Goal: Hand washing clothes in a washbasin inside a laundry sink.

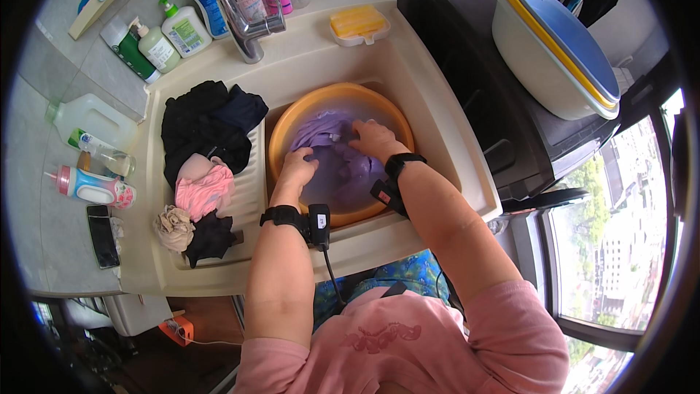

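Observation:
An orange plastic basin (340, 90) stands in the sink, holding cloudy water and a purple garment (324, 130) that lies partly under the surface. My left hand (298, 168) is at the basin's left side, by the garment's lower left edge; whether its fingers grip the cloth cannot be told. My right hand (376, 138) reaches in from the right, its fingers bent over the purple cloth, their tips partly hidden; a grip is not plain. Both wrists wear black straps with small devices. Left of the basin, black clothes (199, 120) and a pink garment (205, 189) lie on the ribbed drainboard.
A chrome faucet (249, 38) rises behind the sink. Yellow soap bars (356, 21) sit in a dish on the back rim. Several bottles line the back left ledge, including a green pump bottle (186, 33). A phone (102, 236) lies at left. Stacked basins (525, 65) lean at right.

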A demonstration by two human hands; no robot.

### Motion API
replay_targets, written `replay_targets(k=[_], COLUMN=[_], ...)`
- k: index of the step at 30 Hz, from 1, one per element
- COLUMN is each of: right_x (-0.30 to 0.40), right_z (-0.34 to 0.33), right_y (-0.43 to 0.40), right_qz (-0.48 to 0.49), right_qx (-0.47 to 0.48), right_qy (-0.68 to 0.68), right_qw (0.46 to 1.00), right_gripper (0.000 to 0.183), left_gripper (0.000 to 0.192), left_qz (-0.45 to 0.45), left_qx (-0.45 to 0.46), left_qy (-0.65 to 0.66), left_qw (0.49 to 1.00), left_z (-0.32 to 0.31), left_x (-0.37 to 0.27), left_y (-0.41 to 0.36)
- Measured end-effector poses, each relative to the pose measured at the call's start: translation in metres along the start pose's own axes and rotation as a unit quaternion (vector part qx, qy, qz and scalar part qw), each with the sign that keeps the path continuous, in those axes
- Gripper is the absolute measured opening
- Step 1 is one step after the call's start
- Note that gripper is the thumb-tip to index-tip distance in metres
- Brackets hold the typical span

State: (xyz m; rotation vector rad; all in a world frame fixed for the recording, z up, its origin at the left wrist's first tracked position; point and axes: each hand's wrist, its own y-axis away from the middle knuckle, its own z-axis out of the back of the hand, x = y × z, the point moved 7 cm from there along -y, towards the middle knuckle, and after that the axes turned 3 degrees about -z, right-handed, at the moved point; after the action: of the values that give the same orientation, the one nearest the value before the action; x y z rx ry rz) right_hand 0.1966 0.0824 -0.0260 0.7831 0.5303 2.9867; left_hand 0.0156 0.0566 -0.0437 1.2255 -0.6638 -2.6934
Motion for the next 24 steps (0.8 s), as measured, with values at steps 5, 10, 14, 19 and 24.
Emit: replay_targets(k=[5,10,14,19,24], right_x=[-0.008,-0.013,-0.02,-0.005,-0.009], right_z=[-0.025,-0.029,-0.016,-0.022,-0.007], right_y=[0.001,0.001,0.001,-0.004,-0.004], right_qz=[0.034,-0.008,-0.034,0.061,0.044], right_qx=[0.06,0.067,0.034,0.053,0.046], right_qy=[0.084,0.079,0.037,0.027,-0.096], right_qw=[0.994,0.995,0.998,0.996,0.993], right_gripper=[0.045,0.039,0.031,0.021,0.015], left_gripper=[0.039,0.041,0.039,0.035,0.034], left_qz=[0.011,0.029,-0.004,-0.07,-0.056], left_qx=[0.009,-0.012,-0.033,-0.047,-0.028], left_qy=[0.015,-0.012,0.024,-0.003,0.018], left_qw=[1.0,0.999,0.999,0.996,0.998], left_z=[-0.002,0.001,0.006,0.005,0.008], left_x=[-0.002,0.005,-0.005,-0.019,-0.029], left_y=[0.002,0.003,0.004,0.005,0.007])
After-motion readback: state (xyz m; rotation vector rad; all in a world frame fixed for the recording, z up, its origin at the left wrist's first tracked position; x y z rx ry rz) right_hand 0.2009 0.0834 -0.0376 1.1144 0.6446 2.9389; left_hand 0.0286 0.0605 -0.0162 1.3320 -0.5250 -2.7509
